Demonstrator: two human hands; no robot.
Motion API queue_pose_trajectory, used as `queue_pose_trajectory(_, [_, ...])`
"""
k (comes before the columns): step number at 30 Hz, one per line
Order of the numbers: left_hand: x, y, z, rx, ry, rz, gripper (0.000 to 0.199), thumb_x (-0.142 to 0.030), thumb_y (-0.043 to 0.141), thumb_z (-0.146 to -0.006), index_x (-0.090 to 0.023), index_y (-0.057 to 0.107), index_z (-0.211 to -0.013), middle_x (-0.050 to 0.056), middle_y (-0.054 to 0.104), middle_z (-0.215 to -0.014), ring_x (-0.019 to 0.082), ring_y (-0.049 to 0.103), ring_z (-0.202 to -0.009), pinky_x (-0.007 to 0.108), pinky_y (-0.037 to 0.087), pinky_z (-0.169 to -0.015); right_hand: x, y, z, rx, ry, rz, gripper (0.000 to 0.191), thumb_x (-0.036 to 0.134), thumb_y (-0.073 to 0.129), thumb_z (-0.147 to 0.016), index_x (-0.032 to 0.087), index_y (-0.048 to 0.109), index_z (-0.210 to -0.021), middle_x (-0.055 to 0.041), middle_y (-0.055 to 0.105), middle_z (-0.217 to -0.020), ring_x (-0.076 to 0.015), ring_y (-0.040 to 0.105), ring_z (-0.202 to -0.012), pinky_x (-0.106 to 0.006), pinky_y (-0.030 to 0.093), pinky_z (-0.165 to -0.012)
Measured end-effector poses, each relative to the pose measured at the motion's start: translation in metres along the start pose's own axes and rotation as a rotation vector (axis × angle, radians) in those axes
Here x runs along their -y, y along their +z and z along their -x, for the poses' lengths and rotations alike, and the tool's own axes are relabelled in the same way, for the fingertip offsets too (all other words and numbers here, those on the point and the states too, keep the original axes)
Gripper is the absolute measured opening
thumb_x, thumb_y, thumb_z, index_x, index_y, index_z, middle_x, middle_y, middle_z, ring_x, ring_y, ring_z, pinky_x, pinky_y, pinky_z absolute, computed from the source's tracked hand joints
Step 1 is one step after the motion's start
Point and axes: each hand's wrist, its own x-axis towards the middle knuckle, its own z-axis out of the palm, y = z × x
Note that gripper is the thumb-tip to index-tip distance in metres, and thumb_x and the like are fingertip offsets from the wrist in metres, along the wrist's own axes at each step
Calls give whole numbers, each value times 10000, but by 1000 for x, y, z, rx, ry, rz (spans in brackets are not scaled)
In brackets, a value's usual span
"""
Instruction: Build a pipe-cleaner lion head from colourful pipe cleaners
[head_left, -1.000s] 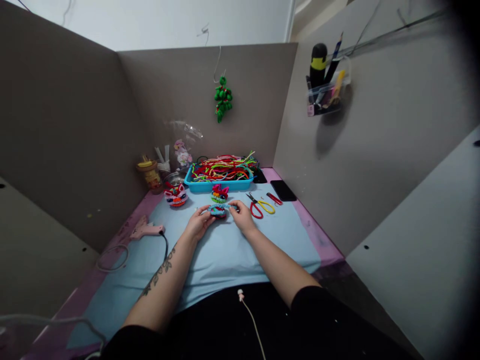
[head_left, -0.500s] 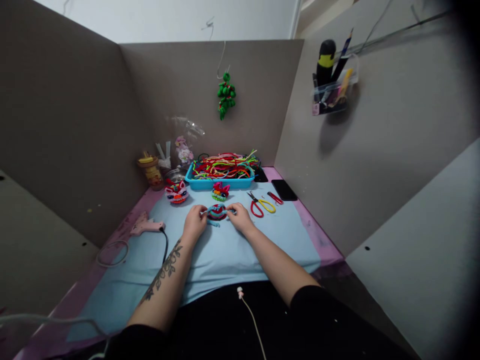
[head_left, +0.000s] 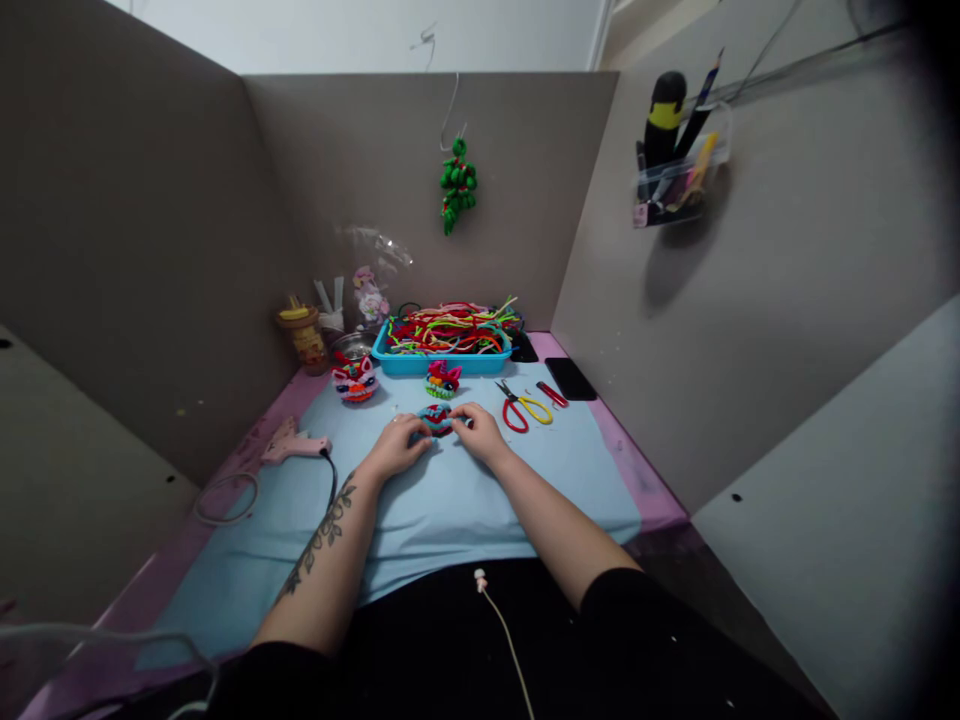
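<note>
A small red and light-blue piece of fuzzy pipe-cleaner work (head_left: 436, 419) lies between my two hands, low over the blue cloth. My left hand (head_left: 403, 443) has its fingers bent closed at the piece's left side, by a light-blue strand end. At the right side, my right hand (head_left: 478, 432) pinches the light-blue strand between thumb and fingers. Just behind stands a finished-looking pipe-cleaner animal head (head_left: 442, 380) in pink and green. Another head (head_left: 355, 381), pink and orange, sits farther left.
A blue tray (head_left: 442, 366) heaped with coloured pipe cleaners stands at the back. Scissors (head_left: 523, 407), a red cutter (head_left: 553, 394) and a black phone (head_left: 570, 379) lie to the right. A pink glue gun (head_left: 295, 443) with its cord rests at left. Partition walls enclose three sides.
My left hand has moved down and turned over the piece's near left side, where the loose light-blue end lay. The right hand has stayed nearly in place. The view has shifted slightly.
</note>
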Motion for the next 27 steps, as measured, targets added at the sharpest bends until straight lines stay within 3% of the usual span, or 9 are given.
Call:
queue_pose_trajectory(3, [-6, 1, -1, -138, -12, 91, 140, -285, 592, -781, -196, 656, -867, 52, 662, -845, 204, 584, -811, 317, 439, -800, 10, -2, 2, 26, -40, -28, 121, 183, 530, -748, 194, 646, -783, -16, 612, -808, -145, 566, -739, -248, 439, -594])
queue_pose_trajectory(6, [-10, 2, -1, -185, -29, 212, 190, -281, 589, -796, -194, 659, -950, 64, 688, -922, 210, 612, -863, 307, 462, -800, 16, -3, 3, 32, -56, -39, 115, 192, 535, -756, 191, 646, -784, -20, 606, -802, -141, 559, -724, -243, 428, -595])
queue_pose_trajectory(9, [-12, 4, -2, -193, -61, 307, 216, -278, 635, -768, -193, 694, -957, 80, 705, -972, 235, 621, -920, 326, 450, -866, 20, -4, 4, 25, -75, -55, 111, 202, 541, -769, 185, 647, -800, -27, 605, -811, -146, 560, -737, -244, 426, -607])
queue_pose_trajectory(13, [-15, 6, -2, -199, -109, 443, 221, -310, 694, -712, -193, 718, -898, 73, 720, -911, 242, 629, -874, 329, 470, -844, 19, -2, 4, 28, -97, -67, 118, 212, 537, -786, 180, 646, -819, -31, 603, -817, -149, 560, -745, -242, 421, -606])
queue_pose_trajectory(17, [-18, 8, -3, -139, -124, 424, 269, -366, 624, -768, -160, 670, -936, 77, 713, -903, 221, 650, -846, 332, 497, -799, 11, 1, 4, 2, -68, -42, 135, 162, 519, -760, 181, 641, -816, -26, 611, -825, -150, 563, -741, -248, 425, -618])
queue_pose_trajectory(20, [-15, 11, -4, -112, -134, 475, 288, -395, 589, -792, -143, 613, -930, 80, 702, -869, 210, 665, -805, 328, 511, -747, 7, 1, 3, -30, -69, 31, 157, 108, 510, -726, 190, 641, -755, -22, 625, -795, -171, 564, -786, -296, 440, -733])
queue_pose_trajectory(23, [-11, 13, -4, -101, -146, 473, 265, -392, 612, -772, -146, 588, -866, 76, 695, -844, 205, 665, -796, 321, 507, -740, 10, -1, 3, -33, -165, 65, 146, 126, 550, -748, 205, 661, -800, -30, 635, -833, -190, 557, -864, -345, 421, -841])
queue_pose_trajectory(27, [-9, 16, -4, -98, -124, 406, 240, -367, 641, -748, -155, 573, -840, 54, 679, -828, 186, 653, -779, 310, 500, -746, 15, 0, 4, 39, -292, 44, 155, 146, 573, -793, 219, 675, -882, -40, 635, -878, -190, 548, -897, -346, 419, -846])
